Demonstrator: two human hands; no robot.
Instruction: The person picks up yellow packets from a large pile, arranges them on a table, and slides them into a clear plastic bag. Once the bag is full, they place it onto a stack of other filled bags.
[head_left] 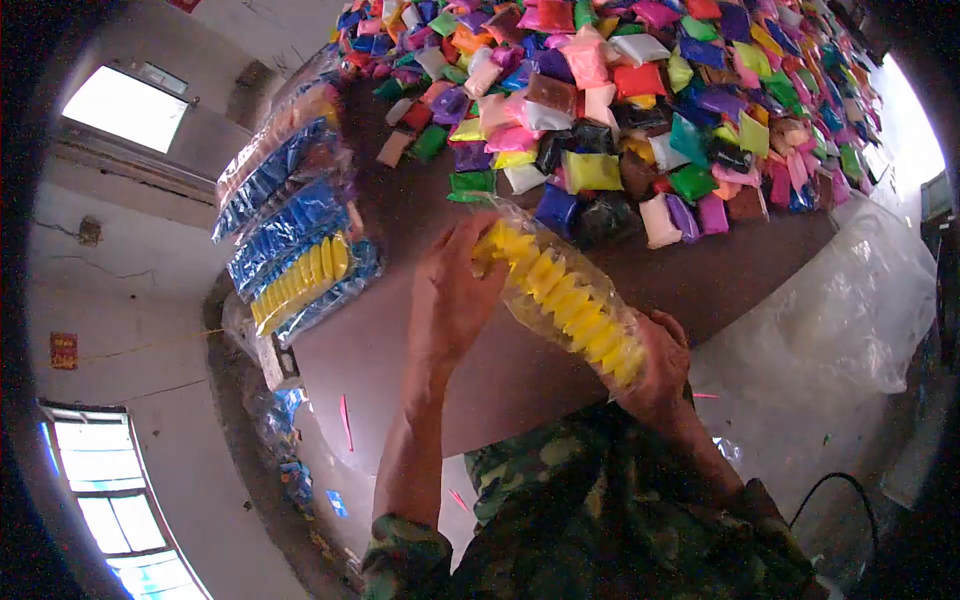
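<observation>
Between my two hands is a long clear plastic bag (565,298) filled with a row of yellow packets. My left hand (455,285) has its fingers closed on the bag's upper left end. My right hand (655,368) wraps round its lower right end. The bag slants down to the right, held above the brown table (400,390). Just beyond it lie a blue packet (556,210) and a black packet (608,218), at the near edge of a big heap of coloured packets (600,100).
Filled clear bags of blue and yellow packets (300,275) are stacked along the table's left edge. A large clear plastic sheet or bag (830,300) hangs at the right. Pink scraps (346,422) lie on the floor at the left, and a black cable (850,480) curves at the lower right.
</observation>
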